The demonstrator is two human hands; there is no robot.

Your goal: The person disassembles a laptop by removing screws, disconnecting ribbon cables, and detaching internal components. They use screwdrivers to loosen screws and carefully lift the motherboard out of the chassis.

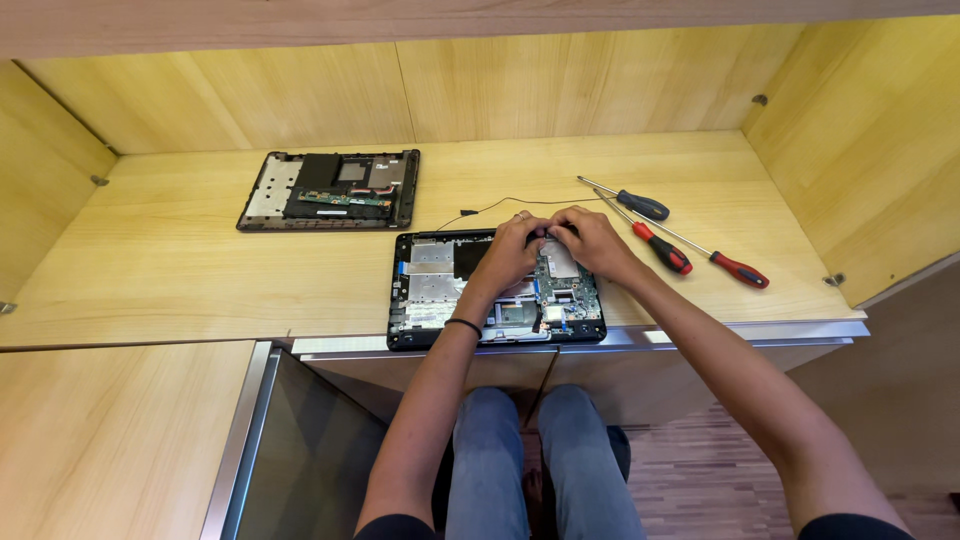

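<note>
An opened laptop base [430,290] with exposed circuit board and metal shields lies at the front edge of a wooden desk [180,270]. My left hand [512,252] and my right hand [588,240] meet over its far middle edge, fingertips pinched together on a small part there that I cannot make out. A thin black cable [490,208] runs from that spot toward the back left. My left wrist wears a black band.
A second opened laptop shell [330,190] lies at the back left. Three screwdrivers lie to the right: one with a dark blue handle [640,204] and two with red handles [668,252], [738,268]. Wooden walls enclose the desk on both sides.
</note>
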